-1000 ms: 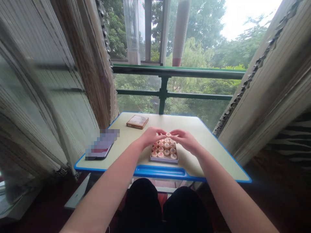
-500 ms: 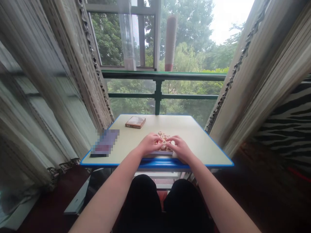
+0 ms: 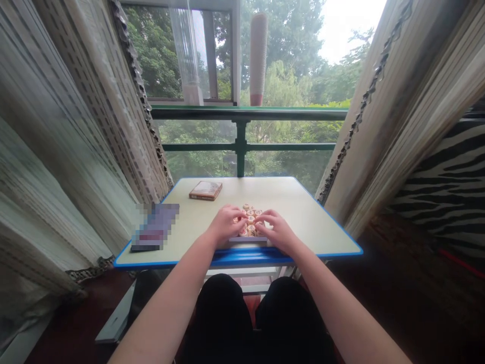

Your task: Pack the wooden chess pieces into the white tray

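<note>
Round wooden Chinese chess pieces with printed characters lie close together in a shallow box near the table's front edge. From the left my left hand reaches over the pieces, thumb and fingers bent slightly apart at their tops. My right hand comes in from the right, its fingers stretched over the pieces and its thumb lower, with a gap between. Both hands hide the pieces at the box's sides. I see no piece lifted in either hand.
A flat box lid with a picture lies at the table's back left. A blurred purple object sits at the left edge. The pale table has a blue rim. Curtains hang on both sides, and a green railing stands behind.
The view has shifted slightly, so the table appears a little further left. My fingertips have spread a little apart, and more pieces show between my hands.
</note>
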Available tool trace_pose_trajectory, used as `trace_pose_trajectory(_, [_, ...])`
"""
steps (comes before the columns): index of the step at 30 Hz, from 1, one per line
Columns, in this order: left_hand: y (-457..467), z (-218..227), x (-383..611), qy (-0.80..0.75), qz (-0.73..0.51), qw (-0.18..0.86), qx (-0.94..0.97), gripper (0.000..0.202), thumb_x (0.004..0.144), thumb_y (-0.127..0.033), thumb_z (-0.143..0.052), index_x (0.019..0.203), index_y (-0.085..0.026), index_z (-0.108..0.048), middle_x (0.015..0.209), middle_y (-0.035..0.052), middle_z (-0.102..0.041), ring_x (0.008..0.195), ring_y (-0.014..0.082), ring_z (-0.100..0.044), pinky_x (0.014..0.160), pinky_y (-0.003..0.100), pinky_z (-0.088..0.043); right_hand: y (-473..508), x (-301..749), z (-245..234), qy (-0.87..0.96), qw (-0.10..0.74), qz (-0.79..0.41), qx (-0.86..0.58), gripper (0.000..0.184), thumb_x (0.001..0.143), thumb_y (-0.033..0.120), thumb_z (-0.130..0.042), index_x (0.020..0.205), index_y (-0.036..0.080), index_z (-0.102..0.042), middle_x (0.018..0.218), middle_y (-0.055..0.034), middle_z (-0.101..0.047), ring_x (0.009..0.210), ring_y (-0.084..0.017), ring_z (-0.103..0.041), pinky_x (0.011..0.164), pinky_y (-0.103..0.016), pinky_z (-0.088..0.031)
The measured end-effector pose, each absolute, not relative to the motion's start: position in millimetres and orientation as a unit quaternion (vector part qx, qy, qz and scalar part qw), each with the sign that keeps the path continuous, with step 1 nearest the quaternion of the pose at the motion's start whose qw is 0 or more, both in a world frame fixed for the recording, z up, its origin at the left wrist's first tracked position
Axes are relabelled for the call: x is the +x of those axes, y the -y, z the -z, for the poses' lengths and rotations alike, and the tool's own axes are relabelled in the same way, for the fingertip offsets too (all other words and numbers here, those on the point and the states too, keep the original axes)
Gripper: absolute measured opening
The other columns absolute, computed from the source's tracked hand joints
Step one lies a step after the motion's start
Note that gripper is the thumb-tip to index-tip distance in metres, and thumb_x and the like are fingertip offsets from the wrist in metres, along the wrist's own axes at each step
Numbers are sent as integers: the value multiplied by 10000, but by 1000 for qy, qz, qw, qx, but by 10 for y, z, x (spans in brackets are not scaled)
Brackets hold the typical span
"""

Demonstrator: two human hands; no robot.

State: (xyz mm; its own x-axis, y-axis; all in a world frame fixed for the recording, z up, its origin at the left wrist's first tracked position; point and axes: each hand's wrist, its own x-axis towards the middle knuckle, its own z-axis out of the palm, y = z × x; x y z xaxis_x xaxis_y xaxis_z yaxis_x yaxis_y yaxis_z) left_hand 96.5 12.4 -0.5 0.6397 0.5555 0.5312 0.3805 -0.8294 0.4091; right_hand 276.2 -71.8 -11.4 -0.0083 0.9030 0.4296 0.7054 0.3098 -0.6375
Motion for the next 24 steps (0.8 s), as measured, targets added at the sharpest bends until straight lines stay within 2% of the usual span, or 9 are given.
trace_pose_trajectory(3, [-146,8,957,-266,-360,143,883,148,757,-255,-585,772,-192,-718,758,44,-657,774,177,-543,761,301,-431,718,2767,88,719,392,-89,-567,181,771,339,-594,863,230,-703,924,-65,-549,944,-202,-524,889,-359,-397])
trace_pose_trajectory(7, [-143,-2,953,-268,-381,144,873,136,754,-241,-585,760,-190,-712,735,38,-651,767,171,-545,764,295,-436,688,2753,-51,752,323,-68,-571,131,725,329,-643,790,238,-711,916,-65,-544,940,-216,-505,875,-371,-395])
trace_pose_trajectory(11, [-127,-17,950,-271,-387,144,870,140,755,-232,-580,757,-181,-710,723,39,-648,757,170,-537,756,293,-435,631,2713,-184,781,250,-72,-568,123,689,332,-679,754,238,-725,861,-63,-550,863,-208,-507,834,-366,-399])
trace_pose_trajectory(14, [-126,-21,946,-274,-387,145,868,140,754,-233,-579,757,-182,-710,718,39,-646,765,172,-536,754,294,-434,589,2683,-219,794,225,-82,-560,67,660,283,-702,695,232,-727,823,-58,-553,814,-196,-512,815,-353,-395])
trace_pose_trajectory(19, [-136,-26,940,-275,-388,143,868,148,759,-233,-569,732,-188,-707,715,40,-643,744,169,-532,746,299,-431,563,2686,-271,769,243,-152,-572,52,627,246,-719,664,208,-718,783,-47,-563,785,-181,-537,775,-316,-408])
trace_pose_trajectory(24, [-107,-61,936,-270,-395,171,861,132,743,-271,-604,740,-193,-710,706,36,-641,748,168,-546,748,295,-439,529,2774,-341,703,341,-225,-582,211,638,400,-699,701,199,-703,807,-32,-584,758,-159,-540,723,-290,-406])
